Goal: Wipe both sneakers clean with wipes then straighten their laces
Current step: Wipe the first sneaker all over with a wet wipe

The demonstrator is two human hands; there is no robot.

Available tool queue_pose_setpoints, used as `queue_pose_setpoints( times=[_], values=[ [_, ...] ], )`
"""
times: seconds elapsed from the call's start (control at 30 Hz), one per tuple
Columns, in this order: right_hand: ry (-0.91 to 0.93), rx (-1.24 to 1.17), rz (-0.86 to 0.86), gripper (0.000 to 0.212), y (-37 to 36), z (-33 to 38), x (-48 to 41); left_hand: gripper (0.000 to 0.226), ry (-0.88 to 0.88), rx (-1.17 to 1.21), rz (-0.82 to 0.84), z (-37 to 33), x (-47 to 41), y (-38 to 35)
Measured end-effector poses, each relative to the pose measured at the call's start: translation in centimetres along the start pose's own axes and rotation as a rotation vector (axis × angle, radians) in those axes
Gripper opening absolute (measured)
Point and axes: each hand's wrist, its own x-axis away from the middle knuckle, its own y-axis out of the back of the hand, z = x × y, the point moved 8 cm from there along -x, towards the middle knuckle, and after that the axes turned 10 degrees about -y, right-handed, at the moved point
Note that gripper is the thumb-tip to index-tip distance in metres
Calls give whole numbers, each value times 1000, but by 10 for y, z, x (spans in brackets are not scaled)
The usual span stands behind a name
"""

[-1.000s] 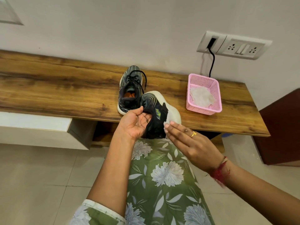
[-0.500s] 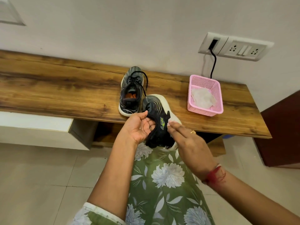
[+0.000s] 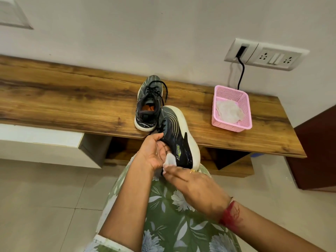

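A dark sneaker (image 3: pixel 175 131) with a white sole is held tilted on its side above my lap, its toe pointing at the bench. My left hand (image 3: pixel 154 154) grips it at the collar, thumb over the laces. My right hand (image 3: pixel 190 181) holds a white wipe (image 3: pixel 170 161) against the sneaker's heel side near the green logo; its thumb is hidden. The second sneaker (image 3: pixel 149 102), grey-black with loose black laces, stands upright on the wooden bench (image 3: pixel 72 106), just behind the held one.
A pink plastic basket (image 3: pixel 231 127) with crumpled wipes (image 3: pixel 229 110) sits on the bench to the right. A wall socket plate (image 3: pixel 265 55) with a black cable hangs above it. A dark cabinet (image 3: pixel 318 151) stands at the far right. My lap, in green floral fabric (image 3: pixel 172 215), lies below the hands.
My right hand slid the wipe from the sneaker's sole edge down to its heel side. The left hand kept its grip and turned the shoe slightly.
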Motion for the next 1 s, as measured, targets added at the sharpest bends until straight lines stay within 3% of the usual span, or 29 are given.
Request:
queue_pose_setpoints(
  times=[0.07,0.23,0.37,0.47,0.53,0.73,0.9,1.0],
  values=[
    [-44,-37,-33,47,10,-9,-8,48,10,-59,-1,1,2,1],
    [-417,-295,-342,40,44,-84,-37,54,51,-77,-3,7,11,3],
    [-602,-364,-314,43,24,-110,-54,55,63,-25,-10,10,12,8],
    [-545,-373,-121,27,-6,-104,-60,42,-4,-25,-42,5,9,10],
    [-436,-378,-94,26,-14,-92,-58,34,-34,-21,-65,4,7,12],
    [-420,-401,-130,32,-23,-74,-38,18,-2,91,-91,5,7,15],
    [-267,-305,-118,40,-14,-51,-29,18,-57,22,-62,-2,2,17],
    [-362,-261,-210,35,-3,-76,-42,19,-66,-20,-7,-6,5,11]
  ],
)
